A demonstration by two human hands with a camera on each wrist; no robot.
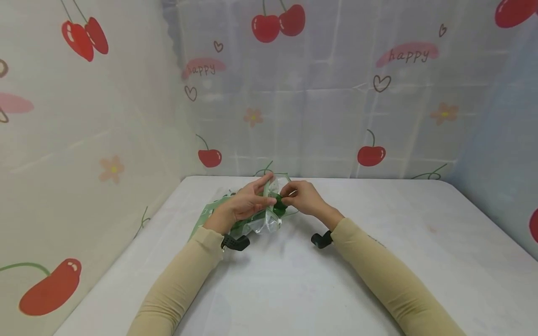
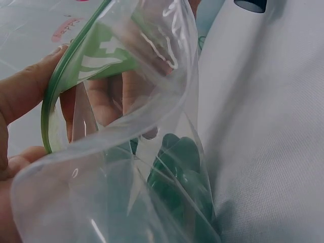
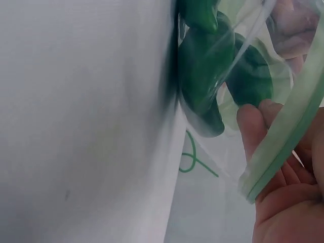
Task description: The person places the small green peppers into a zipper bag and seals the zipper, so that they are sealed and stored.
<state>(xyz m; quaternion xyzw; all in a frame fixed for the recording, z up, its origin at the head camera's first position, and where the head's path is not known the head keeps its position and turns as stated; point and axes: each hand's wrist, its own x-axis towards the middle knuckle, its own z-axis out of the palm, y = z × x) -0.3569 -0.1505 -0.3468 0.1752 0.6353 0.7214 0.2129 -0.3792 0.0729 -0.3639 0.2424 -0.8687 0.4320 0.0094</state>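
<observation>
A clear zip-top bag (image 1: 266, 221) with a green zip edge lies on its side, its mouth towards the right. Several dark green peppers (image 3: 207, 66) show through the plastic. My left hand (image 1: 245, 203) grips the bag near its mouth, the thumb against the zip strip (image 2: 71, 66). From the right, my right hand (image 1: 306, 198) reaches in at the mouth. Its thumb and finger pinch the end of one green pepper (image 3: 250, 76), as the right wrist view shows. In the left wrist view, fingers (image 2: 111, 96) appear blurred through the plastic.
A white-covered table (image 1: 294, 289) lies under the hands and bag. Cherry-printed curtains (image 1: 319, 107) stand behind it and at both sides. A black wrist camera (image 1: 235, 242) sits on the left wrist, and another black camera (image 1: 322, 239) on the right.
</observation>
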